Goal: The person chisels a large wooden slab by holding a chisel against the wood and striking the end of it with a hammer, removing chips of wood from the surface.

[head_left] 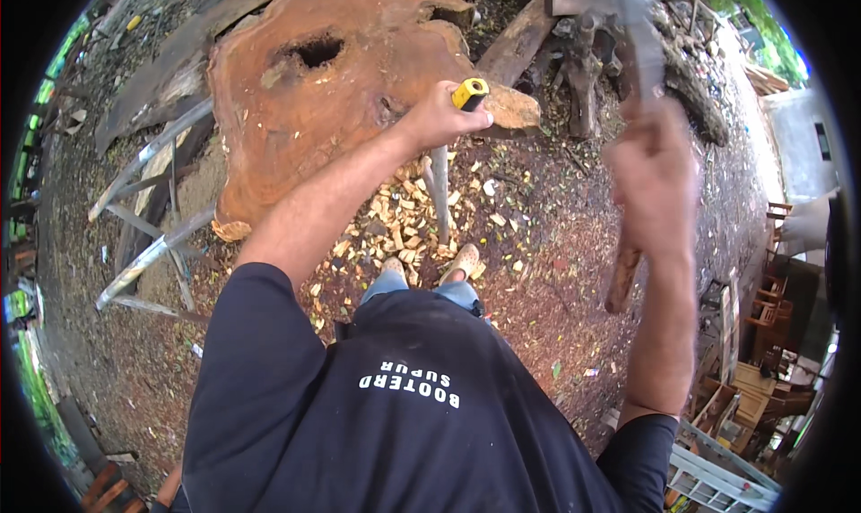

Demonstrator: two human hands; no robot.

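A thick reddish-brown wood slab [332, 109] with an irregular outline and a dark hole lies in front of me. At its right edge, next to a jutting tip, my left hand [438, 118] is closed around a chisel [470, 91]. Its yellow-and-black handle end stands above the fist; the blade is hidden. Raised on the right and smeared by motion, my right hand [659, 172] grips a tool with a wooden handle [622, 278]. The tool's long grey far part [635, 38] is too blurred to tell its kind. It is apart from the chisel.
Pale wood chips [404, 217] litter the ground around my clogs [464, 260]. Grey poles of a stand [157, 248] show at the slab's left, and a thin leg [440, 195] under its right edge. Logs [583, 82] lie far right; wooden furniture [762, 387] and a ladder [708, 477] stand near right.
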